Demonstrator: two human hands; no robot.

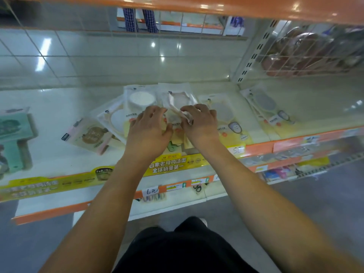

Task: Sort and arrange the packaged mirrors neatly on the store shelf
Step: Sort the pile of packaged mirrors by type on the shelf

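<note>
Both my hands reach onto the white shelf (59, 154) over a pile of packaged mirrors. My left hand (149, 131) lies with curled fingers on a round-mirror pack (118, 120) and the middle pack. My right hand (201, 123) pinches the crumpled plastic of the middle mirror pack (177, 101). Behind the left hand stands a white round mirror pack (140, 98). To the right lie a handle-mirror pack (226, 115) and further handle-mirror packs (264, 105). A pink pack with a brown round design (88, 134) lies tilted at the left.
Green boxes (13, 131) stand at the shelf's left end. An orange price rail with a yellow advert strip (167, 165) runs along the front edge. A wire basket with brown goods (307, 52) hangs at the upper right. Lower shelves (177, 192) sit below.
</note>
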